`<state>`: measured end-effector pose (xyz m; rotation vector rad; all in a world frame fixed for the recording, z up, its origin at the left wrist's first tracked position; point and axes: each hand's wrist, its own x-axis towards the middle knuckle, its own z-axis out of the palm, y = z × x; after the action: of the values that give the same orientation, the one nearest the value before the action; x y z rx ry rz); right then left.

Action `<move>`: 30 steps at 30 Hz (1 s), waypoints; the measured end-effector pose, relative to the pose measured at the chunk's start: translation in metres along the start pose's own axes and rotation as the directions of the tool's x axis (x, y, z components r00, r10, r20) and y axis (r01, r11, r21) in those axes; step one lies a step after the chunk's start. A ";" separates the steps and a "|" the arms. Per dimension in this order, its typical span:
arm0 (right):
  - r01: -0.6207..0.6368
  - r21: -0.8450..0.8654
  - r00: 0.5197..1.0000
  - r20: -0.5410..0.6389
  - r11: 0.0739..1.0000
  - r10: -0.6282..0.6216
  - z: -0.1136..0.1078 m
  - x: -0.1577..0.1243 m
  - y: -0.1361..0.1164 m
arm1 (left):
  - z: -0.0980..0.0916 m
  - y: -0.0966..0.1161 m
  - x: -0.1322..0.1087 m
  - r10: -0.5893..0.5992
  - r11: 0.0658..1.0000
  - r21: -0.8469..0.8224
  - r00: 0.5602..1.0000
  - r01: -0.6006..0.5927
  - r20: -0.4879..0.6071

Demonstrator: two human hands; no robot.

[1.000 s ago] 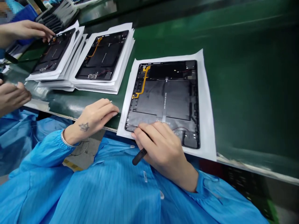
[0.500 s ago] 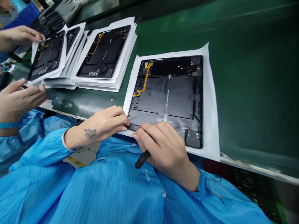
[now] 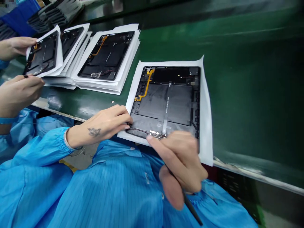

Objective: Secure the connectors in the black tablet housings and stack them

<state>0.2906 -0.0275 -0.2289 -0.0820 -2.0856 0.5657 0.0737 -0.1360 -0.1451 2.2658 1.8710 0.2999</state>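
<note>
An open tablet housing point(image 3: 166, 104) with a black interior, batteries and an orange flex cable point(image 3: 148, 84) lies on a white sheet point(image 3: 206, 126) in front of me. My left hand point(image 3: 108, 123) pinches its near left corner, fingers together at the end of a thin dark wire point(image 3: 139, 129). My right hand point(image 3: 180, 158) is closed around a slim black pen-like tool point(image 3: 193, 210), whose end points down to the right. Its index finger touches beside a small circuit board point(image 3: 156, 135) at the housing's near edge. That hand covers the near right corner.
To the left, more open tablets point(image 3: 106, 57) lie on stacked white sheets point(image 3: 99, 84). A co-worker's hands point(image 3: 20, 95) hold another tablet point(image 3: 45, 53) on its sheet. A blue bin point(image 3: 21, 15) stands at the far left. The green bench's near edge point(image 3: 261, 175) runs along my front.
My right hand has turned and shifted right, uncovering the small circuit board; the black tool now points the other way. My left hand stays at the corner. The co-worker's tablet has moved slightly left.
</note>
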 end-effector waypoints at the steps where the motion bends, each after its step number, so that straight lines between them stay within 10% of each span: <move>1: 0.075 0.014 0.996 -0.053 0.997 -0.074 0.001 0.002 0.001 | 0.002 -0.001 0.000 0.000 1.000 -0.007 1.000 0.000 -0.018; 10: 0.202 -0.101 0.972 0.142 0.974 -0.187 -0.002 0.014 -0.005 | 0.008 -0.003 0.000 0.016 0.999 -0.041 0.992 -0.021 -0.123; 30: 0.105 -0.105 0.993 0.066 0.989 -0.098 0.003 0.009 -0.006 | 0.019 0.007 0.009 0.002 1.000 0.021 0.989 0.001 -0.151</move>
<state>0.2841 -0.0318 -0.2212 -0.0211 -2.1660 0.3972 0.0872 -0.1290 -0.1607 2.3158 1.9538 0.4662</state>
